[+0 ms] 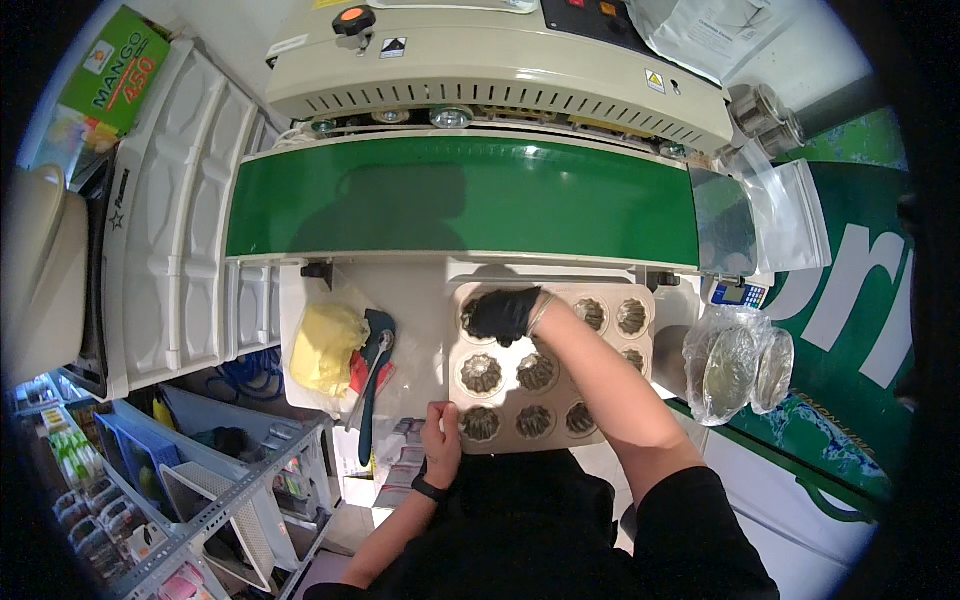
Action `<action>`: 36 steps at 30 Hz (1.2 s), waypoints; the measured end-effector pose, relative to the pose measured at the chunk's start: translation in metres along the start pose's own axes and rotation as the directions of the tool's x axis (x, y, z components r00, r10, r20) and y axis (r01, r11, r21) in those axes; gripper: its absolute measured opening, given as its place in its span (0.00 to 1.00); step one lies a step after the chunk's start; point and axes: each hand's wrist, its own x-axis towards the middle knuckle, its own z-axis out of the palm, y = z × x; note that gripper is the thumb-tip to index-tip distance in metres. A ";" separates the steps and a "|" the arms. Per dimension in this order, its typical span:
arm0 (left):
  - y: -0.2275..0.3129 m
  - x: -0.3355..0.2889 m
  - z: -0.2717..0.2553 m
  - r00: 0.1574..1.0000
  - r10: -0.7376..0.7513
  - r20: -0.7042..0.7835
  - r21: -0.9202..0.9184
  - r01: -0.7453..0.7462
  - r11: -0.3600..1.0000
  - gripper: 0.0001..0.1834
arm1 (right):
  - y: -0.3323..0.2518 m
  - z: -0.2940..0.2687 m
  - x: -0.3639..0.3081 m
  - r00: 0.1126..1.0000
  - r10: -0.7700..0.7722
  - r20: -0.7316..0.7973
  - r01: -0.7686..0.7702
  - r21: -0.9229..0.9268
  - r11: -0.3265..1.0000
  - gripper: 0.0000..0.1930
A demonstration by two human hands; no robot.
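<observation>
Cupped tray (pixel 508 399): beige, fluted hollows; centre front, all bearings from it. Right hand (pixel 505 315), black-gloved: over the 11 o'clock cups, fingers bent downward; grasp cannot be told. Left hand (pixel 441 440), bare: at the 8 o'clock edge, fingers curled; grip on the rim cannot be told.
Lettered: green carton (pixel 115 70), yellow-and-red print, 10 o'clock; green banner (pixel 815 335), large white letters, 3 o'clock; yellow warning label (pixel 655 80), 1 o'clock.
Other: beige machine (pixel 480 95), green belt (pixel 480 190), 12; dark spatula (pixel 367 425), 9.
Obstruction: right forearm (pixel 610 370), hiding several cups.
</observation>
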 end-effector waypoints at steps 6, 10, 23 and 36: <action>-0.007 -0.001 0.000 0.999 -0.036 0.011 -0.043 0.036 0.998 0.11 | -0.016 -0.036 -0.016 0.957 0.135 0.258 -0.224 0.354 0.908 0.15; -0.006 0.001 0.001 0.998 -0.053 0.032 -0.051 0.055 0.997 0.10 | -0.007 -0.002 -0.010 0.998 -0.062 -0.011 0.062 0.022 0.998 0.15; -0.008 0.001 -0.002 1.000 0.003 0.022 0.000 -0.003 1.000 0.12 | -0.016 -0.025 -0.038 0.956 0.165 0.242 -0.274 0.540 0.796 0.18; -0.007 0.005 -0.005 0.991 -0.094 0.094 -0.061 0.100 0.993 0.15 | -0.010 0.014 -0.027 0.981 0.187 0.049 -0.174 0.645 0.744 0.15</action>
